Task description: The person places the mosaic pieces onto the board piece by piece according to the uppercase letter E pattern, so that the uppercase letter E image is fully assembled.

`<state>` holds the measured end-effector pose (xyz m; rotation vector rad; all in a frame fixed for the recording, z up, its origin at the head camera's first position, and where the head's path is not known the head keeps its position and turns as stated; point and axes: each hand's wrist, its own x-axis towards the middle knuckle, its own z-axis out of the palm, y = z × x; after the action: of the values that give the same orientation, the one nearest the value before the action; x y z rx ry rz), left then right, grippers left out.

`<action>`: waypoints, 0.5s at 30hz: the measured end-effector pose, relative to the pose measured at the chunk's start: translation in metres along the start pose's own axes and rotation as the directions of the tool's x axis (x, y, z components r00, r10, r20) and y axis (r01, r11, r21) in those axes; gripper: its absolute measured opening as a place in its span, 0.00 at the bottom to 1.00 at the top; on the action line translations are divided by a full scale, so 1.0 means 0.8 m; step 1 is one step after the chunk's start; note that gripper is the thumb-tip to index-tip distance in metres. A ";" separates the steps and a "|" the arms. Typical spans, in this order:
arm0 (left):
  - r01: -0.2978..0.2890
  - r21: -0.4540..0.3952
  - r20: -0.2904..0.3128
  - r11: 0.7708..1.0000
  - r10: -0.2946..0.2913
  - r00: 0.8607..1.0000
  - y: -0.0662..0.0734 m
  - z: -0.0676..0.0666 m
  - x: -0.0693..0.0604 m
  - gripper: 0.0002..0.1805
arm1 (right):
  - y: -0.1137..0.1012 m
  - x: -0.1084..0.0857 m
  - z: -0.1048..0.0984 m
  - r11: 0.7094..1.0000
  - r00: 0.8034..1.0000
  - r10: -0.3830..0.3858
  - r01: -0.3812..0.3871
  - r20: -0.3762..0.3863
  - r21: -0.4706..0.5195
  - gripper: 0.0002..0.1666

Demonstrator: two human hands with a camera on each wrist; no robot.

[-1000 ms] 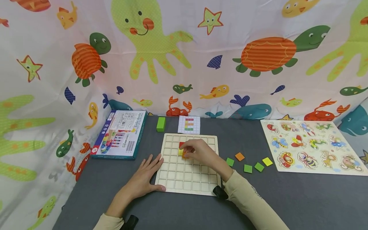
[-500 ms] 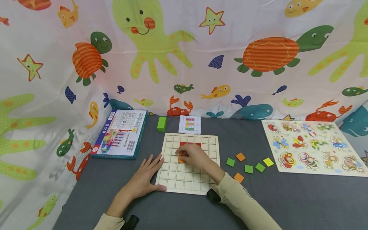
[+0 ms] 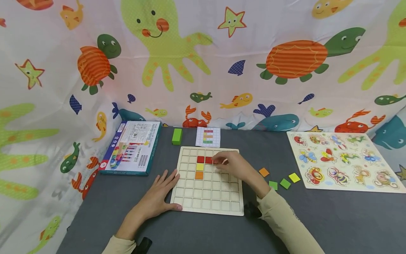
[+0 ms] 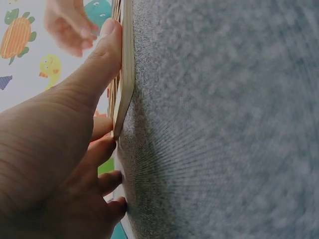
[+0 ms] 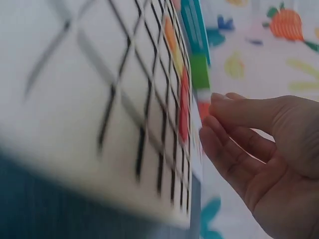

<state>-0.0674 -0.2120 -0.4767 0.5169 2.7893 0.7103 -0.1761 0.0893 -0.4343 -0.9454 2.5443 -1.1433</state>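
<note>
The left hand (image 3: pixel 155 197) lies spread at the left side of a wooden grid board (image 3: pixel 197 204); its thumb rests on the board's edge (image 4: pixel 127 59) in the left wrist view. Above the board's upper right part is the right hand (image 3: pixel 234 165), fingers loosely bent, with nothing visible between thumb and fingers (image 5: pixel 212 112) in the right wrist view. Its fingertips partly cover a row of red tiles (image 3: pixel 201 159). Below the leftmost red tile sit a yellow tile (image 3: pixel 200 167) and, under that, an orange tile (image 3: pixel 199 175).
Loose green (image 3: pixel 285 183), yellow (image 3: pixel 294 177) and orange (image 3: pixel 264 172) tiles lie right of the board. Behind it are a pattern card (image 3: pixel 208 137) and a green block (image 3: pixel 177 136). A box (image 3: pixel 130 148) lies at the left, a picture board (image 3: pixel 347 162) at the right.
The right hand has moved right, off the yellow and orange tiles, which show now. Its forearm now covers a green and an orange loose tile. The left hand has stayed at the board.
</note>
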 end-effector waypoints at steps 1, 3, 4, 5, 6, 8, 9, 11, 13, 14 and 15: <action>0.000 0.002 0.001 1.000 0.000 1.000 0.000 0.000 0.000 0.59 | 0.007 -0.006 -0.008 1.000 1.000 0.009 -0.009 -0.008 -0.001 0.14; -0.002 0.001 0.001 1.000 0.002 1.000 0.000 0.000 0.000 0.59 | 0.021 -0.019 -0.024 0.999 0.999 0.040 -0.040 -0.023 -0.012 0.15; -0.002 0.000 0.001 1.000 0.002 1.000 0.000 0.000 0.000 0.59 | 0.029 -0.026 -0.032 0.998 0.998 0.058 -0.058 -0.029 -0.026 0.15; 0.000 -0.002 0.002 1.000 0.000 1.000 0.001 0.000 -0.001 0.59 | 0.035 -0.034 -0.039 0.996 0.996 0.077 -0.078 -0.035 -0.036 0.15; 0.003 -0.003 0.004 1.000 -0.003 1.000 0.001 0.000 -0.001 0.59 | 0.043 -0.042 -0.046 0.994 0.995 0.094 -0.096 -0.039 -0.047 0.16; 0.007 -0.005 0.005 1.000 -0.007 1.000 0.001 0.000 -0.001 0.59 | 0.057 -0.058 -0.060 0.990 0.991 0.127 -0.130 -0.049 -0.059 0.16; 0.008 -0.005 0.005 1.000 -0.008 1.000 0.001 0.000 -0.001 0.59 | 0.063 -0.066 -0.067 0.988 0.989 0.139 -0.142 -0.053 -0.063 0.16; 0.007 -0.006 0.004 1.000 -0.007 1.000 0.001 0.000 -0.001 0.59 | 0.073 -0.081 -0.079 0.985 0.987 0.155 -0.159 -0.052 -0.069 0.18; 0.006 -0.006 0.003 1.000 -0.006 1.000 0.001 -0.001 -0.001 0.59 | 0.081 -0.093 -0.089 0.983 0.986 0.166 -0.168 -0.034 -0.068 0.19; 0.005 -0.008 0.002 1.000 -0.005 1.000 0.001 -0.001 -0.001 0.59 | 0.084 -0.097 -0.093 0.984 0.986 0.164 -0.165 -0.019 -0.067 0.19; 0.005 -0.007 0.001 1.000 -0.005 1.000 0.001 -0.001 -0.002 0.59 | 0.087 -0.101 -0.096 0.984 0.986 0.165 -0.164 -0.001 -0.066 0.19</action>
<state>-0.0663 -0.2124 -0.4759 0.5093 2.7847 0.7187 -0.1782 0.2204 -0.4390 -0.7339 2.6141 -1.0150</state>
